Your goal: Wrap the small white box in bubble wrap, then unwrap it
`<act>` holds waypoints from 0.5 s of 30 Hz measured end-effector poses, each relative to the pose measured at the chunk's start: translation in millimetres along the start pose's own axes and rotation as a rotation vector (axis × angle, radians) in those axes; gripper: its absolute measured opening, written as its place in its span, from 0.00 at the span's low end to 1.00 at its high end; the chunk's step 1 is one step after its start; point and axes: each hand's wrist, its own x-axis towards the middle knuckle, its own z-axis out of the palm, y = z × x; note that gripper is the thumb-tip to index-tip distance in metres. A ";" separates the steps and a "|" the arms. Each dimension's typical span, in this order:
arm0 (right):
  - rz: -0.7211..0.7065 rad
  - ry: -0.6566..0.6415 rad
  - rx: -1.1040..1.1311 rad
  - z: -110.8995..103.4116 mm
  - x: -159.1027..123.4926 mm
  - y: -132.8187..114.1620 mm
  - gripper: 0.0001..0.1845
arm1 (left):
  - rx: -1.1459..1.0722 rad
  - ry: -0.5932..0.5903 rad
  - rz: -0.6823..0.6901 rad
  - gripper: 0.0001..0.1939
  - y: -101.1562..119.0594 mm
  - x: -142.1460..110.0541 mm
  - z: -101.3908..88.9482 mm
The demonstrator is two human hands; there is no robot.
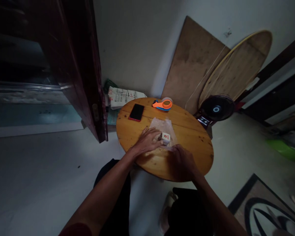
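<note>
A small white box with red print sits on a sheet of clear plastic wrap on the round wooden table. From the left, my left hand reaches over the wrap, its thumb and fingers around the near left side of the box. My right hand is at the wrap's lower right corner. Its fingers are bent together on that edge, partly in shadow.
An orange and blue tape dispenser and a black phone with a red edge lie at the table's far side. Wooden boards lean on the wall behind. A dark pan-like appliance stands right; a dark door stands left.
</note>
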 end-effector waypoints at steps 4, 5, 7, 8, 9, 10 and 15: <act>0.024 -0.003 0.028 -7.6 7.5 2.4 0.16 | -0.038 -0.014 0.081 0.27 3.6 0.1 -5.3; 0.022 -0.015 0.045 -9.8 9.0 2.1 0.16 | -0.022 -0.019 0.100 0.27 3.9 -0.4 -5.0; 0.017 -0.036 0.092 -14.1 11.1 0.6 0.16 | 0.017 -0.021 0.129 0.22 4.0 -1.5 -2.5; 0.016 -0.042 0.118 -16.1 11.7 -0.5 0.16 | 0.026 -0.015 0.137 0.17 3.9 -1.8 -0.4; 0.019 -0.045 0.145 -18.0 12.3 -1.7 0.16 | 0.025 -0.008 0.145 0.12 3.9 -2.0 1.9; 0.026 -0.047 0.172 -19.7 12.9 -2.7 0.16 | 0.016 -0.001 0.153 0.07 4.0 -2.0 4.2; 0.123 -0.101 0.413 -21.6 22.8 -2.8 0.19 | -0.047 0.042 0.184 0.01 6.8 -0.2 11.4</act>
